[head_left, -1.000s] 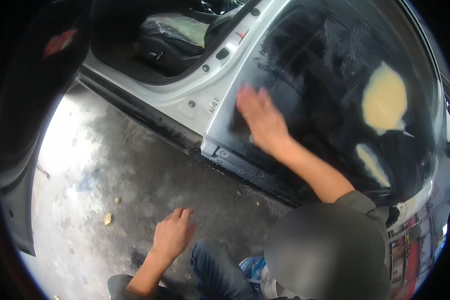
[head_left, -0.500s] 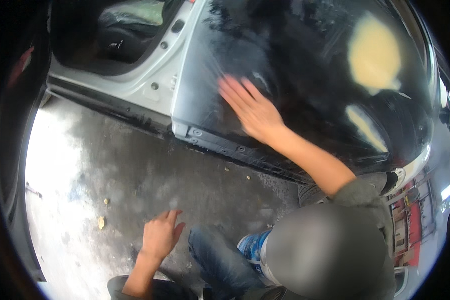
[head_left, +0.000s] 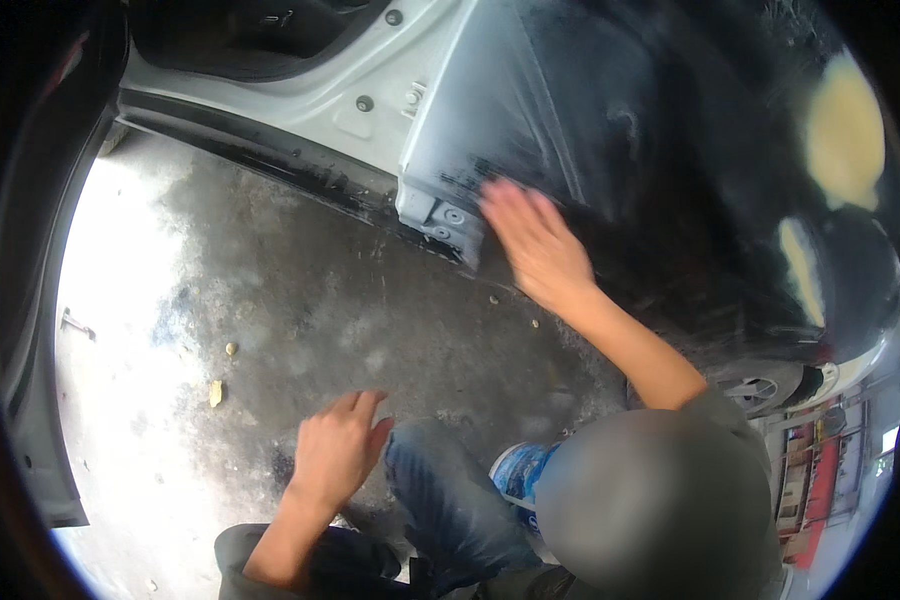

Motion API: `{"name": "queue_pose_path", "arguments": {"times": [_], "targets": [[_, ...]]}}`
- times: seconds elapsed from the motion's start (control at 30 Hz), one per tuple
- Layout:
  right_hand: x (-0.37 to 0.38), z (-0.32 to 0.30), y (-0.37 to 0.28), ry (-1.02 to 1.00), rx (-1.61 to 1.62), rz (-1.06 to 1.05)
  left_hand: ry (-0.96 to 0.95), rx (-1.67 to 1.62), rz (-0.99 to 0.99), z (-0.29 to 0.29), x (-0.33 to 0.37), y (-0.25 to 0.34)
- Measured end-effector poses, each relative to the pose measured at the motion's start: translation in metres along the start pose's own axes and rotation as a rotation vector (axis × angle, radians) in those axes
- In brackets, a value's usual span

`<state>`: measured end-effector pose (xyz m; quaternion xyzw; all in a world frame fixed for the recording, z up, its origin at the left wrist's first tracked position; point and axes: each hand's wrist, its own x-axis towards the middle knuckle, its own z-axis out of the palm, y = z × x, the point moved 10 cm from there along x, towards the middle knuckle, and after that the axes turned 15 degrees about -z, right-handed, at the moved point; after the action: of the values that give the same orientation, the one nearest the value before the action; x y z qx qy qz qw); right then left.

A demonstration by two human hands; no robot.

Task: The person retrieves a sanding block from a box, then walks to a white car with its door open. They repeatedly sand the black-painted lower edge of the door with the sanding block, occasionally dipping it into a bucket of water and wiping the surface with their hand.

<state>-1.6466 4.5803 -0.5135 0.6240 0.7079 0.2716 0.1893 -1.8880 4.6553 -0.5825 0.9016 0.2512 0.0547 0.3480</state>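
My right hand reaches to the lower edge of the car's dark rear side panel, its fingers stretched out and close together. It holds nothing and is a little smeared by motion; the fingertips lie over the dull grey, sanded-looking zone beside the door opening. Off the car, my left hand hovers above the concrete floor near my knee, fingers loosely bent and thumb apart, with nothing in it. Farther right on the panel are a large cream filler patch and a narrower cream strip.
The white door frame and dark sill border the open doorway. An open door stands at far left. A wheel sits below the panel. Dry leaves lie on the concrete floor. A blurred grey round area covers the lower right.
My right hand has slid down the panel to its lower edge. The view has shifted, so the car now appears farther right. My left hand stays loosely bent above the floor.
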Motion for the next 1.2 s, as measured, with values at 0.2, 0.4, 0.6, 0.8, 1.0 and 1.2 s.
{"name": "queue_pose_path", "arguments": {"times": [0.2, 0.4, 0.6, 0.8, 1.0, 1.2], "targets": [[0.021, 0.003, -0.001, 0.061, -0.013, 0.02, 0.129, -0.05, -0.004, -0.03, -0.003, 0.006], [0.052, -0.004, -0.011, 0.13, 0.02, 0.022, 0.114, -0.032, -0.03, -0.021, -0.003, 0.016], [-0.125, -0.003, -0.031, -0.173, 0.195, 0.247, 0.26, -0.096, -0.028, -0.047, -0.025, -0.015], [-0.096, 0.03, -0.071, 0.348, 1.61, 1.16, 0.255, -0.331, -0.044, -0.049, -0.014, -0.004], [-0.024, -0.005, -0.114, 0.366, 1.995, 0.87, 0.19, -0.699, -0.158, -0.028, 0.014, -0.013], [-0.01, -0.01, -0.133, 0.598, 2.516, 0.848, -0.1, -1.253, -0.387, 0.007, 0.031, -0.027]]}}
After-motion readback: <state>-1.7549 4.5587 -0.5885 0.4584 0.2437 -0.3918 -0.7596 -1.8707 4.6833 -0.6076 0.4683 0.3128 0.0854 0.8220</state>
